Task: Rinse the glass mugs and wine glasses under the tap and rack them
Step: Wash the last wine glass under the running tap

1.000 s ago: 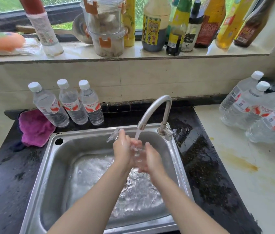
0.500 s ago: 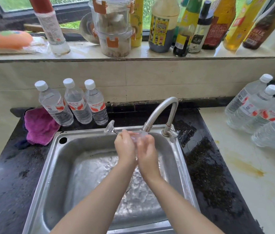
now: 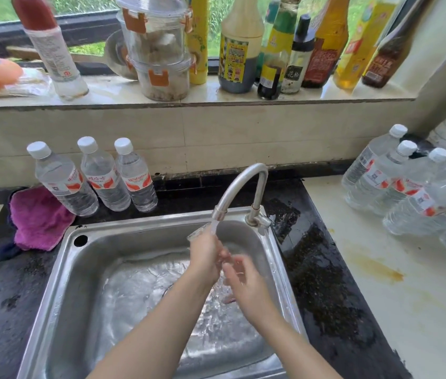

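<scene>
A clear wine glass (image 3: 196, 234) lies tilted under the running tap (image 3: 239, 184), over the steel sink (image 3: 134, 226). Only its foot shows plainly, sticking out above my left hand (image 3: 205, 258), which is closed around the stem. The bowl is a wet blur between my hands. My right hand (image 3: 243, 283) sits just right of and below the left, its fingers curled against the bowl. Water runs from the spout over both hands and splashes into the basin. No mugs or rack are in view.
Three water bottles (image 3: 93, 176) and a pink cloth (image 3: 38, 217) sit behind the sink's left corner. Several more water bottles (image 3: 407, 192) stand on the stained white counter (image 3: 407, 310) at right. Sauce bottles and jars (image 3: 241, 50) line the windowsill above.
My hands have dropped lower under the spout. The right hand has slid down and to the right, away from its tight clasp with the left. The glass's foot has swung from left of my hands to above them.
</scene>
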A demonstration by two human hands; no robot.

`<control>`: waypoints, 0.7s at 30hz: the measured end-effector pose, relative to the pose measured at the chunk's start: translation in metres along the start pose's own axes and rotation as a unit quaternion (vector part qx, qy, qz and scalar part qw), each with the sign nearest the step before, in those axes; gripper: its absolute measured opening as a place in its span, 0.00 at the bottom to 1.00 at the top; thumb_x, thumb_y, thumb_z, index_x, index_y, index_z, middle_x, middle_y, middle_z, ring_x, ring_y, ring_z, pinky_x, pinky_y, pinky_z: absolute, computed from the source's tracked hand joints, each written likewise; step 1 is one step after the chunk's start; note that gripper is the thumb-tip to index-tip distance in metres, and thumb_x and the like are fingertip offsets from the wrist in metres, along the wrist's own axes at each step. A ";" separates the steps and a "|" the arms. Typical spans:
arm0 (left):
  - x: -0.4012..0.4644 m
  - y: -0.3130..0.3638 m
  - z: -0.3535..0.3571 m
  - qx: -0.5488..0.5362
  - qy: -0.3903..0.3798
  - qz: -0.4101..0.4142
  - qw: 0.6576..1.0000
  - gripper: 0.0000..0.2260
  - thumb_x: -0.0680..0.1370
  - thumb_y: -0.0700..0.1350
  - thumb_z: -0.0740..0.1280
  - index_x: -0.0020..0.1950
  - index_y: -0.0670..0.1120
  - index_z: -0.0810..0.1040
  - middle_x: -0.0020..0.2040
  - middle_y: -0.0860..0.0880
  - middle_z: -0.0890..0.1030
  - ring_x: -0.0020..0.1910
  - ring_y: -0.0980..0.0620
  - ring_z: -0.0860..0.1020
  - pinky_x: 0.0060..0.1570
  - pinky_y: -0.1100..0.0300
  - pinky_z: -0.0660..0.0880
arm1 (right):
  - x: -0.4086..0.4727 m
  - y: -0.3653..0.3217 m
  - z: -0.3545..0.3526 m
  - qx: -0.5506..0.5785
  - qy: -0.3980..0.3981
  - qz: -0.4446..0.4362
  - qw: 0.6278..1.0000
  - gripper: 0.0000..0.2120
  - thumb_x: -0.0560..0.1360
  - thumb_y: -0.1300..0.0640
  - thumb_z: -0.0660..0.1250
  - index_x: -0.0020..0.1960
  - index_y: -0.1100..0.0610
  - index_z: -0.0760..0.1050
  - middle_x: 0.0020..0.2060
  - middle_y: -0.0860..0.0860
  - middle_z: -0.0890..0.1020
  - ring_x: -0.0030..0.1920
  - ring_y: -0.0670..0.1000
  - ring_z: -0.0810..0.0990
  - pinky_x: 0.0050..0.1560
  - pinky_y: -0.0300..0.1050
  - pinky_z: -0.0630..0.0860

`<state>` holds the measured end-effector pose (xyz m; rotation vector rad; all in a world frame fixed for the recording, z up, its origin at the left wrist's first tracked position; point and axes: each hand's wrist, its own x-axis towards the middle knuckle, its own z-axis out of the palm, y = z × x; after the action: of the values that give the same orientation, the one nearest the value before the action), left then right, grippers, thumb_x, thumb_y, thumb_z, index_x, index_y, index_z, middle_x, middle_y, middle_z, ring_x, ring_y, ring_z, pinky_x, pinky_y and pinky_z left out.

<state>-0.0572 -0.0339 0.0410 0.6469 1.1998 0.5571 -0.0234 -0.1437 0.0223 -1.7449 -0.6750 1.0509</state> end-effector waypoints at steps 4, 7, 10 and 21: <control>-0.001 -0.004 0.004 0.097 -0.049 0.029 0.994 0.13 0.79 0.45 0.57 0.35 0.44 0.69 0.21 0.51 0.69 0.23 0.52 0.70 0.30 0.59 0.68 | -0.001 0.000 -0.006 0.015 -0.024 -0.019 0.999 0.11 0.77 0.47 0.63 0.58 0.45 0.69 0.52 0.45 0.77 0.48 0.46 0.79 0.35 0.39 0.79; -0.009 -0.001 -0.017 0.091 -0.198 0.023 0.976 0.06 0.80 0.42 0.59 0.51 0.43 0.75 0.38 0.47 0.81 0.41 0.48 0.78 0.40 0.57 0.71 | 0.007 0.000 -0.022 0.130 -0.101 0.064 0.984 0.13 0.78 0.45 0.61 0.58 0.50 0.73 0.46 0.53 0.79 0.38 0.49 0.81 0.30 0.40 0.76; -0.008 0.007 -0.042 -0.159 -0.264 -0.083 0.948 0.14 0.76 0.42 0.62 0.61 0.42 0.72 0.49 0.43 0.81 0.49 0.46 0.78 0.48 0.53 0.75 | 0.010 0.007 -0.031 0.168 -0.140 0.095 0.971 0.22 0.72 0.44 0.63 0.62 0.53 0.71 0.43 0.55 0.79 0.37 0.50 0.81 0.30 0.40 0.75; -0.011 0.021 -0.031 0.083 -0.163 0.131 0.974 0.04 0.74 0.38 0.68 0.39 0.40 0.79 0.32 0.46 0.76 0.29 0.53 0.73 0.32 0.62 0.71 | 0.028 -0.009 -0.001 -0.218 -0.083 -0.081 0.969 0.23 0.77 0.41 0.60 0.71 0.43 0.63 0.57 0.45 0.78 0.45 0.43 0.78 0.47 0.42 0.76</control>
<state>-0.0908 -0.0223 0.0564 1.0085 0.8623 0.5488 -0.0096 -0.1185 0.0206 -1.9421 -1.2079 0.9933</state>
